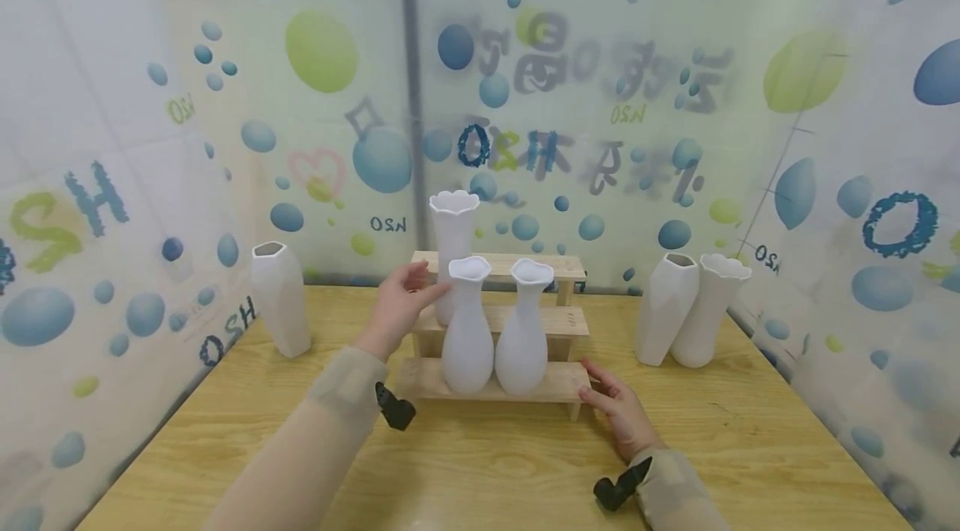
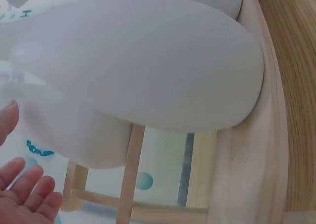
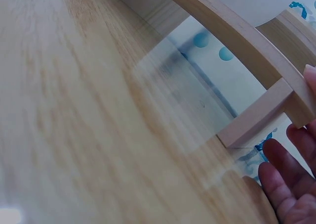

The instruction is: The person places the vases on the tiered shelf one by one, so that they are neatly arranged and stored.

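Observation:
A three-step wooden stand point(image 1: 555, 381) holds three white vases. The tall vase with a scalloped rim point(image 1: 454, 218) is on the middle step; its base is partly hidden. Two round-bellied vases, the left one point(image 1: 468, 339) and the right one point(image 1: 522, 348), stand upright side by side on the bottom step. My left hand point(image 1: 397, 302) is beside the tall vase, its fingers loosely bent; in the left wrist view the hand point(image 2: 27, 189) shows a gap to the vases. With thumb and fingers, my right hand point(image 1: 618, 410) grips the right end of the bottom step point(image 3: 276, 61).
On the left of the wooden table point(image 1: 480, 464) stands a faceted white vase point(image 1: 281, 298). Another faceted vase point(image 1: 664, 310) and a scalloped-rim vase point(image 1: 708, 310) stand close together at the right. Patterned curtains point(image 1: 322, 139) enclose the back and sides.

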A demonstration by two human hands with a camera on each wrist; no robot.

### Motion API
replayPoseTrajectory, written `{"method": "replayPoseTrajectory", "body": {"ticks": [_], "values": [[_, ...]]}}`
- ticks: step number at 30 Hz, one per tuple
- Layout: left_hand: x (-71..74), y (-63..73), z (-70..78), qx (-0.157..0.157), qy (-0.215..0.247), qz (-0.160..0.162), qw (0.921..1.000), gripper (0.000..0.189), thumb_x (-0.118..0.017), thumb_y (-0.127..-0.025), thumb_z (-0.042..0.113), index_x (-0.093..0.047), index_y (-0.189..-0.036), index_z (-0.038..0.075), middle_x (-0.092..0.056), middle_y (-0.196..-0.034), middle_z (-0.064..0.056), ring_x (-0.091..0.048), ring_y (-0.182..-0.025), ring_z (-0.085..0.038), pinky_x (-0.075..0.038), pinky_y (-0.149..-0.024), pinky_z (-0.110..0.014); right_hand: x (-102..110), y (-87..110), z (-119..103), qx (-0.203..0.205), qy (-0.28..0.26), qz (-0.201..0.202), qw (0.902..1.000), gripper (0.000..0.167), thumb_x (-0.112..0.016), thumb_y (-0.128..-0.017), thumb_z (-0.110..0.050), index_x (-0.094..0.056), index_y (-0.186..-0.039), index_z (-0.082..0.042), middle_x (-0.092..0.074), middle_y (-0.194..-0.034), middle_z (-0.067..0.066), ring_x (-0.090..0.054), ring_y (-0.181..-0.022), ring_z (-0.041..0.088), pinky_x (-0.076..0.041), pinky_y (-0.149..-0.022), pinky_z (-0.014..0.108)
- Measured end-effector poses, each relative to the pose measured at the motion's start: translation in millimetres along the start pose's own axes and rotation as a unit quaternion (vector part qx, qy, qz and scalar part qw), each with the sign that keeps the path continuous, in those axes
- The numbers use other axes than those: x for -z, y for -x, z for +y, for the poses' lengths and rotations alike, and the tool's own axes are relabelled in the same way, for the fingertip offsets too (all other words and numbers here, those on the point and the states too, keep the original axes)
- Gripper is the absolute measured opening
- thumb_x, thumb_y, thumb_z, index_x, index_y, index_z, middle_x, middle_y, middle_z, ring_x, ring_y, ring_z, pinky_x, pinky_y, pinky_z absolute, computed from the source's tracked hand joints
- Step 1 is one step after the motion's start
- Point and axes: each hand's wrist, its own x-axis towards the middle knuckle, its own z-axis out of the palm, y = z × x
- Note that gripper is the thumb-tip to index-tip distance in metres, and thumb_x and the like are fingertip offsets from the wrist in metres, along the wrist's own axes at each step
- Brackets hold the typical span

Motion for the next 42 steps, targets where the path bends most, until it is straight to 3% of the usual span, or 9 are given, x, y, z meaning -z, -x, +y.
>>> {"method": "replayPoseTrajectory", "body": {"ticks": [8, 15, 20, 30, 34, 38, 42], "values": [[23.2, 12.4, -15.8, -0.003, 0.033, 0.022, 0.9992, 0.07, -0.069, -0.087, 0.043, -0.041, -0.143, 0.011, -0.044, -0.144, -0.007, -0.04, -0.129, -0.026, -0.035, -0.105, -0.046, 1, 0.3, 1, 0.002, -0.002, -0.002, 1.0, 0.057, -0.061, -0.093, -0.009, -0.04, -0.145, -0.001, -0.04, -0.146, 0.018, -0.049, -0.11, 0.012, -0.042, -0.09, 0.025], [38.4, 23.2, -43.3, 0.007, 0.042, 0.059, 0.9974, 0.068, -0.068, -0.088, 0.045, -0.044, -0.141, 0.011, -0.046, -0.139, -0.008, -0.042, -0.125, -0.025, -0.036, -0.103, -0.047, 1, 0.5, 1, 0.001, -0.005, -0.002, 1.0, 0.057, -0.061, -0.092, -0.008, -0.04, -0.144, -0.001, -0.041, -0.145, 0.019, -0.051, -0.108, 0.009, -0.041, -0.09, 0.024], [44.0, 31.2, -61.8, 0.013, 0.053, 0.055, 0.997, 0.07, -0.069, -0.087, 0.044, -0.042, -0.142, 0.01, -0.046, -0.139, -0.009, -0.043, -0.124, -0.026, -0.036, -0.104, -0.047, 1, 1.1, 1, 0.003, 0.011, 0.001, 0.9999, 0.056, -0.061, -0.093, -0.009, -0.04, -0.145, -0.001, -0.04, -0.147, 0.017, -0.049, -0.111, 0.012, -0.039, -0.092, 0.026], [41.7, 42.8, -96.7, 0.034, 0.022, 0.031, 0.9987, 0.067, -0.071, -0.086, 0.043, -0.046, -0.14, 0.012, -0.048, -0.138, -0.011, -0.047, -0.121, -0.025, -0.039, -0.1, -0.046, 0, 0.8, 2, 0.011, 0.019, 0.001, 0.9998, 0.056, -0.062, -0.092, -0.011, -0.042, -0.144, -0.001, -0.041, -0.147, 0.016, -0.049, -0.11, 0.012, -0.038, -0.093, 0.027], [38.6, 45.4, -105.5, 0.036, 0.022, 0.018, 0.9989, 0.064, -0.071, -0.087, 0.038, -0.047, -0.139, 0.01, -0.048, -0.139, -0.014, -0.047, -0.122, -0.026, -0.038, -0.101, -0.047, 0, -0.1, 3, 0.012, 0.017, -0.001, 0.9998, 0.057, -0.062, -0.092, -0.011, -0.042, -0.144, -0.001, -0.041, -0.146, 0.017, -0.05, -0.11, 0.013, -0.038, -0.094, 0.029], [35.4, 48.6, -112.1, 0.038, 0.005, 0.01, 0.9992, 0.067, -0.072, -0.084, 0.044, -0.049, -0.137, 0.01, -0.05, -0.138, -0.013, -0.048, -0.121, -0.025, -0.038, -0.101, -0.046, 0, -0.5, 3, 0.007, 0.015, 0.001, 0.9999, 0.057, -0.063, -0.091, -0.012, -0.043, -0.143, -0.002, -0.041, -0.147, 0.015, -0.049, -0.11, 0.013, -0.035, -0.096, 0.033], [30.5, 51.0, -116.4, 0.044, 0.008, 0.004, 0.999, 0.061, -0.07, -0.087, 0.037, -0.049, -0.137, 0.008, -0.051, -0.137, -0.014, -0.048, -0.12, -0.026, -0.038, -0.101, -0.045, 0, -0.1, 2, 0.004, 0.015, 0.002, 0.9999, 0.057, -0.063, -0.091, -0.011, -0.042, -0.144, -0.001, -0.039, -0.148, 0.015, -0.049, -0.11, 0.013, -0.037, -0.095, 0.032]]}}
